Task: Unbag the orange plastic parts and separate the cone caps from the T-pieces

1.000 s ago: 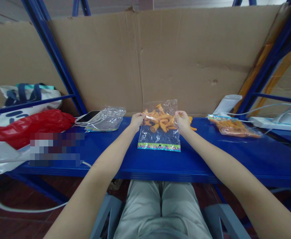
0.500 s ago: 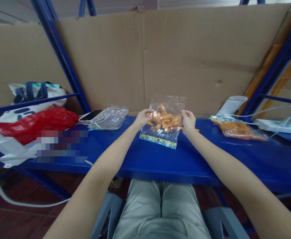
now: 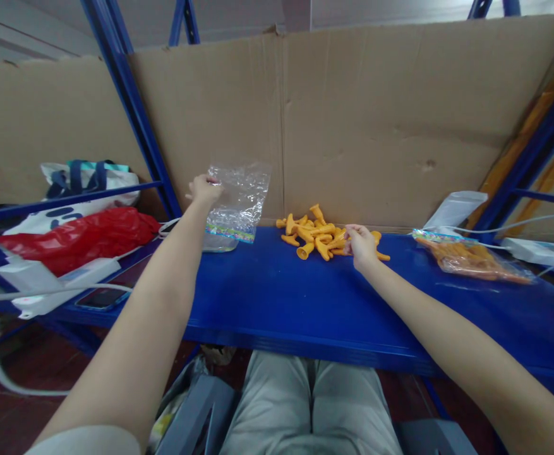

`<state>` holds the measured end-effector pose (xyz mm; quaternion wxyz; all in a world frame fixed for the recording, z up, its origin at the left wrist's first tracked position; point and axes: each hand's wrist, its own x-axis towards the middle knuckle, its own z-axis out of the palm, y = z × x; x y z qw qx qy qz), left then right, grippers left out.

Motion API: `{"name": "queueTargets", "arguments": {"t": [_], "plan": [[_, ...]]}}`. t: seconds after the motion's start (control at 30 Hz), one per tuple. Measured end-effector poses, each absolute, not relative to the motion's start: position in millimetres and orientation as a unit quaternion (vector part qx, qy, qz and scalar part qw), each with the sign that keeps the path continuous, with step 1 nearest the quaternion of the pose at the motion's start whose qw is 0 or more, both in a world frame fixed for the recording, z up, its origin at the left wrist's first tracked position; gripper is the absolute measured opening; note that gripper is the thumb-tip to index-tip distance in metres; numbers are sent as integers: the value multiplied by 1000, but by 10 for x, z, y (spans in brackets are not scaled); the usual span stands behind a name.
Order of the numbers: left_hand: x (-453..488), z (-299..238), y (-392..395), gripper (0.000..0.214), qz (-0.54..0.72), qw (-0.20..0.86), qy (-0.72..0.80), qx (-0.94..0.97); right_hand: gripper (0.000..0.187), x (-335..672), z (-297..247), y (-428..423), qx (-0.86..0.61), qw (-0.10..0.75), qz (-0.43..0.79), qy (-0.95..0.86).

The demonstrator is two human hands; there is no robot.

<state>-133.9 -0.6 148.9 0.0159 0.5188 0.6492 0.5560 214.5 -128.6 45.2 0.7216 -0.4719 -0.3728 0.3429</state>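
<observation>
My left hand (image 3: pixel 204 188) pinches the edge of a clear plastic bag (image 3: pixel 244 193) with a colourful printed strip along its bottom. The bag hangs raised over the table's left-centre and looks flat, with no pieces in it. Below it, a second clear bag (image 3: pixel 220 244) lies on the table, partly hidden. My right hand (image 3: pixel 362 246) is at the right end of a pile of orange plastic pieces (image 3: pixel 321 234), shaped like small hooked or T-shaped handles. Its fingers are curled against the pile; what they hold, if anything, is hidden.
A packed bag of orange pieces (image 3: pixel 475 256) lies on the blue table (image 3: pixel 305 303) at right, near a white power strip (image 3: pixel 537 249). To the left are a red plastic bag (image 3: pixel 82 234), a white power strip (image 3: pixel 72 284), cables and a phone (image 3: pixel 102 299). Cardboard (image 3: pixel 352 126) stands behind.
The clear bag, stretched between both hands in front of the orange pieces, has moved left and up in my left hand alone. My right hand has stayed by the pieces, now uncovered.
</observation>
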Motion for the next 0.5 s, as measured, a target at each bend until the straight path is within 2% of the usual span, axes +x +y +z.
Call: {"name": "queueTargets", "arguments": {"t": [0.07,0.13,0.23,0.33,0.43,0.5], "plan": [[-1457,1419,-36,34,425,-42,721,546,9,2128,445,-1293,-469,716,348,-381],[-1508,1298,-67,55,310,-73,747,583,8,2113,440,-1298,-468,714,351,-385],[-1517,1074,-82,85,226,-80,764,599,7,2101,429,-1300,-464,712,350,-394],[-1516,862,-84,107,185,-72,776,599,7,2095,414,-1296,-457,709,348,-409],[-1542,702,-103,114,170,-77,780,597,8,2087,402,-1293,-458,705,350,-413],[-1569,637,-108,107,165,-94,783,592,7,2080,397,-1292,-461,702,353,-411]]}}
